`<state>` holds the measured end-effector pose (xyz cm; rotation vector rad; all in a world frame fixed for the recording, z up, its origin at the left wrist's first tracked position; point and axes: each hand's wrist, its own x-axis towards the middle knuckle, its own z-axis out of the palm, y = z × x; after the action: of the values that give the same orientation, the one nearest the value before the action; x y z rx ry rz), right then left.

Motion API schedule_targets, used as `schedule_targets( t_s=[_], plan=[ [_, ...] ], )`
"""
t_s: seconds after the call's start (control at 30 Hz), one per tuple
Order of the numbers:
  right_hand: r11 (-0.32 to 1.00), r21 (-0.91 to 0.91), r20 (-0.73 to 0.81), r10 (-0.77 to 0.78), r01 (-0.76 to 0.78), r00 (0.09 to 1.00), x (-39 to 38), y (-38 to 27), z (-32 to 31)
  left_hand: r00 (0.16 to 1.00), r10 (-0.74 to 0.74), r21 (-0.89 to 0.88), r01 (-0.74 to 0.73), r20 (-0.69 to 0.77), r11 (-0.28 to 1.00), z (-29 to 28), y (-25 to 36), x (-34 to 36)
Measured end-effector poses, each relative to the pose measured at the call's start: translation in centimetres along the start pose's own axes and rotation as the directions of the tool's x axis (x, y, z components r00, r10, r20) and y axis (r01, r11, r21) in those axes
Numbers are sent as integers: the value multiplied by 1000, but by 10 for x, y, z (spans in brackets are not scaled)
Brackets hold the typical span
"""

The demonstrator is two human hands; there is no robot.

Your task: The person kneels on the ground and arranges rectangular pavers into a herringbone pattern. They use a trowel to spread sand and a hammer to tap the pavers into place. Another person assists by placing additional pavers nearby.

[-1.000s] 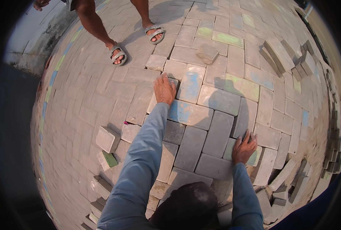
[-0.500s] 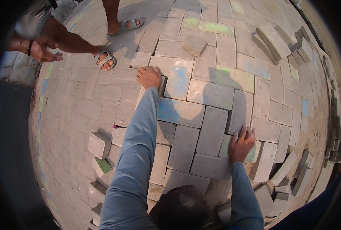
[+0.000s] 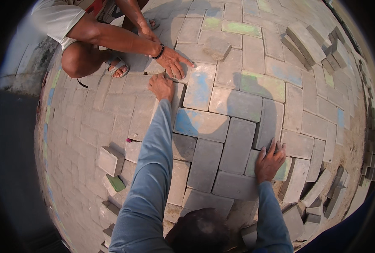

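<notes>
My left hand (image 3: pixel 161 87) reaches forward, its fingers curled over the far end of a grey paving block (image 3: pixel 178 98) that sits slightly raised and tilted among its neighbours. Most of that block is hidden by my hand and sleeve. A co-worker's hand (image 3: pixel 173 63) with a dark beaded bracelet presses on the paving just beyond my fingers, beside a blue-stained block (image 3: pixel 199 86). On the right, my right hand (image 3: pixel 270 163) rests with fingers spread on a green-stained block (image 3: pixel 283 168), its fingertips by a narrow gap along a shaded block (image 3: pixel 268 122).
A broken block piece (image 3: pixel 217 48) lies on the paving ahead. Loose blocks (image 3: pixel 305 44) are stacked at the far right, and others (image 3: pixel 299 179) lean at the near right. An upturned block (image 3: pixel 110 160) stands at left. A dark rounded shape (image 3: pixel 202 232) fills the bottom edge.
The co-worker has crouched down and reached in from the left, placing a hand on the paving beside my left hand. My own hands stay in nearly the same places.
</notes>
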<state>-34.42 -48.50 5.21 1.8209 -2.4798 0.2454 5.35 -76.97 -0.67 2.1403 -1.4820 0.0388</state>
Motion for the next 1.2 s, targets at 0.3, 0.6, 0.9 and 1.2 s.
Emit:
schedule_targets(
  t_s=[0.3,0.6,0.9,1.2],
  plan=[
    [999,19,-38,-26,27,999,-1,2,1,1000,-10,-104,13,25,995,-9,7,0],
    [997,79,-48,-9,13,999,1,3,-3,991,12,125,-29,132,992,-30,11,-81],
    [995,98,-57,-25,31,998,-3,4,1,985,67,156,-92,160,983,-40,4,-93],
    [996,89,-81,-10,17,997,-2,5,2,939,-15,237,-72,344,969,-69,25,-53]
  ],
)
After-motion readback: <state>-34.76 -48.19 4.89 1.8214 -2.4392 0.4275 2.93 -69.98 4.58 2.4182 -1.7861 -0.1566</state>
